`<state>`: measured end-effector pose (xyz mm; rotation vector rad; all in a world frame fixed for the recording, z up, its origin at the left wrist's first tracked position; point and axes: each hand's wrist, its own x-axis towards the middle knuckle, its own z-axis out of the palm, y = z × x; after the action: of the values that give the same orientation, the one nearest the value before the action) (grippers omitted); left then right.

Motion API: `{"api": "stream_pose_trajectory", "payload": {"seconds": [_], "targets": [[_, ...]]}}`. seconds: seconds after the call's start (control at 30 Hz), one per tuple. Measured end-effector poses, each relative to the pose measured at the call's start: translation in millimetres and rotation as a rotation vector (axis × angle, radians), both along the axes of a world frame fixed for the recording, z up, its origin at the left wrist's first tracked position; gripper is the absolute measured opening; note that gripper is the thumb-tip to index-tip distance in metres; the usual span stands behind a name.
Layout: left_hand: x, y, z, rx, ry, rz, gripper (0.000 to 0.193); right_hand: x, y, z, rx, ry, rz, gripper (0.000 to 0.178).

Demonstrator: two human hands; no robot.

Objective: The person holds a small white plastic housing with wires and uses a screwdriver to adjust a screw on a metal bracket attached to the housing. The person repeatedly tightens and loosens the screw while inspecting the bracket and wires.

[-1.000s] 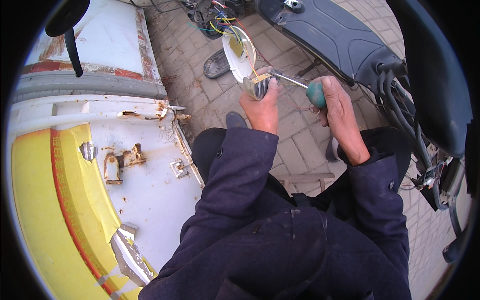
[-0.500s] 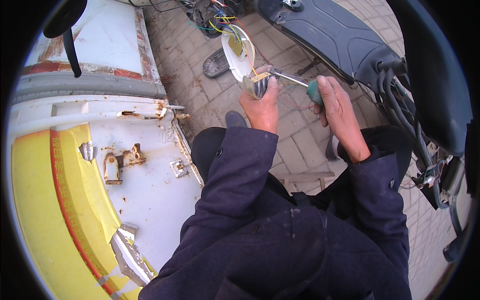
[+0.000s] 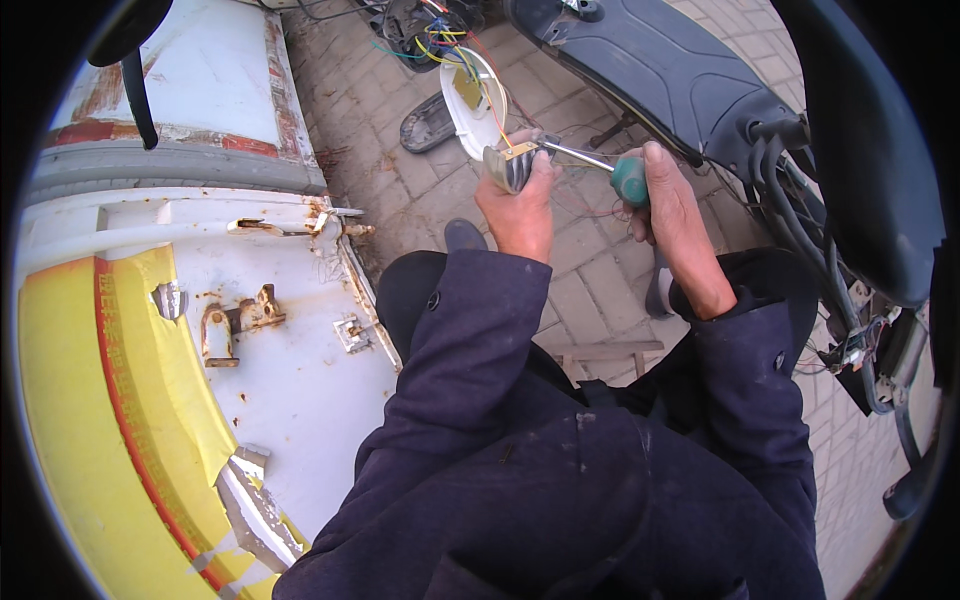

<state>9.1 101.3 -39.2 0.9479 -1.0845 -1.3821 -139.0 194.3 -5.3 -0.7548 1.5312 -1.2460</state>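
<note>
My left hand (image 3: 520, 212) is closed round a small ribbed metal block (image 3: 512, 168) with a brass-coloured strip along its top, held up over the paving. Thin red and yellow wires run from it toward a white oval cover (image 3: 472, 118) lying just beyond. In my right hand (image 3: 675, 215) is a screwdriver (image 3: 629, 182) with a green handle. Its shaft points left, and the tip meets the block's right end beside my left fingertips. Whether the tip sits in a screw is too small to tell.
A dark scooter body panel (image 3: 660, 70) lies at the far right, with bent tubes (image 3: 800, 215) and loose wiring near it. A black oval part (image 3: 428, 125) rests on the paving (image 3: 590, 300). To my left stands a rusty white metal panel (image 3: 300, 400) with a yellow sheet (image 3: 90, 380).
The green handle has turned a little within my right hand, and its end faces me more. My left hand keeps its hold on the block. The whole view has shifted slightly.
</note>
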Motion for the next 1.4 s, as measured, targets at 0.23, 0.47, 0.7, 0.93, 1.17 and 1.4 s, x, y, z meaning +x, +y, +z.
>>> {"api": "stream_pose_trajectory", "payload": {"seconds": [0.23,0.47,0.7,0.93,1.17,1.4], "targets": [[1,-1,0,0.027,-0.008,0.015,0.030,8,-5,-4,-0.138,0.180,-0.039,0.054],[0,0,1,0.014,-0.008,0.005,0.029,-1,1,3,-0.042,0.075,-0.010,0.056],[2,-2,-1,0.010,0.010,0.012,0.030,6,-1,-4,-0.206,0.313,-0.015,0.061],[3,-2,-3,-0.010,0.001,-0.006,0.036,-11,2,4,0.078,0.049,0.128,0.059],[4,-3,-5,0.015,-0.025,0.009,0.035,4,1,1,-0.062,0.239,0.083,0.066],[3,-2,-5,0.017,-0.043,-0.019,0.035,-13,1,9,0.156,0.263,0.146,0.068]]}}
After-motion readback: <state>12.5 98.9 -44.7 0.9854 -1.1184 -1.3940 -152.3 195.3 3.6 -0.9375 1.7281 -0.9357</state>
